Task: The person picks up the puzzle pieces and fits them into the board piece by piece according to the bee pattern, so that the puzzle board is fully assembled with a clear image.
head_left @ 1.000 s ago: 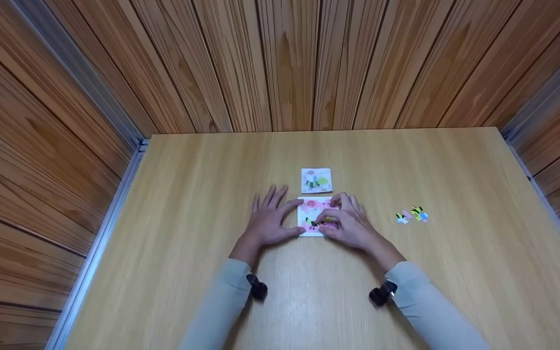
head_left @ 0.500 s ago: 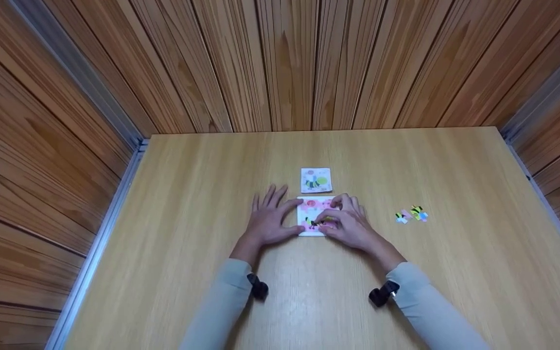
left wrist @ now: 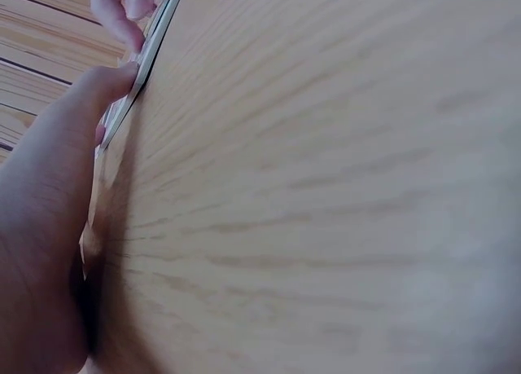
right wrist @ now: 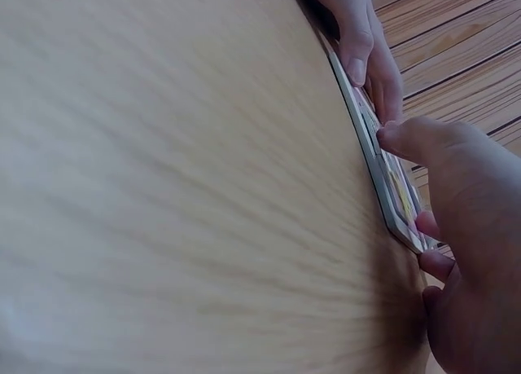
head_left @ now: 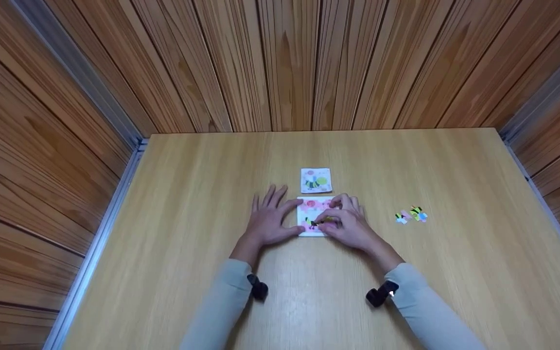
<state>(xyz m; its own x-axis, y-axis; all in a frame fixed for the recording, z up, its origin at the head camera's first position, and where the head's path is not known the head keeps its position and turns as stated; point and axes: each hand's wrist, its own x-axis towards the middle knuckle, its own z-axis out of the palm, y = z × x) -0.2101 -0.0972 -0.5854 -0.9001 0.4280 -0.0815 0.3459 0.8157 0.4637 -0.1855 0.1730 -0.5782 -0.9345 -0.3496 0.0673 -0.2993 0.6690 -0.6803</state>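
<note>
A small white-rimmed puzzle board (head_left: 315,212) with pink and yellow print lies flat on the table, partly covered by both hands. My left hand (head_left: 272,221) rests at its left side with fingers spread, the thumb and index fingertip touching the board's edge. Over the board's right part, my right hand (head_left: 350,224) has its fingers curled and its thumb and index finger at a small puzzle piece, mostly hidden by the fingertips. The right wrist view has the right thumb (right wrist: 411,138) low against the board's surface. Just beyond the board is a picture card (head_left: 316,180) showing a bee.
Several loose puzzle pieces (head_left: 416,214), yellow, black, blue and pink, lie to the right of the board on the wooden table (head_left: 187,194). Wood-panelled walls (head_left: 289,68) with metal corner rails stand behind and at both sides.
The right wrist has shifted very slightly to the left, and its fingertips have moved a little on the board. The left hand stays in the same place.
</note>
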